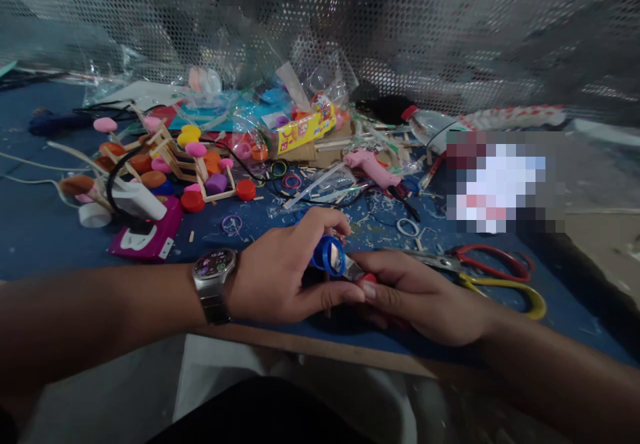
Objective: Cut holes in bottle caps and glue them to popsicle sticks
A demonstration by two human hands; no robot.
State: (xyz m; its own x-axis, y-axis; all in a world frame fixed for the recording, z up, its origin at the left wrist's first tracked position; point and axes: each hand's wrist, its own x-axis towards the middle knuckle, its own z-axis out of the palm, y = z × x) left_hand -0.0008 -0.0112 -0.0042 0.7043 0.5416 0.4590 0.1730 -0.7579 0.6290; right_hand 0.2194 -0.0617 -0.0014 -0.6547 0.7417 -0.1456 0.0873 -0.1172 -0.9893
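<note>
Near the table's front edge, my left hand [280, 274] curls around a small blue plastic cap [334, 255], its round open side turned toward the right. My right hand [430, 297] is closed on a metal tool with a red handle [369, 278]; its exact kind is hidden by the fingers. The tool's metal end meets the cap, and both thumbs come together just below it. Scissors with one red and one yellow handle [500, 264] lie just behind my right hand.
A craft-stick structure with colourful clay lumps [215, 181] stands at left, beside a purple power strip [150, 234] with a white plug. Farther back lie a pink glue gun [375, 167], a yellow packet [306, 129] and a plastic bottle [433, 127]. Scraps litter the blue tabletop [270, 214].
</note>
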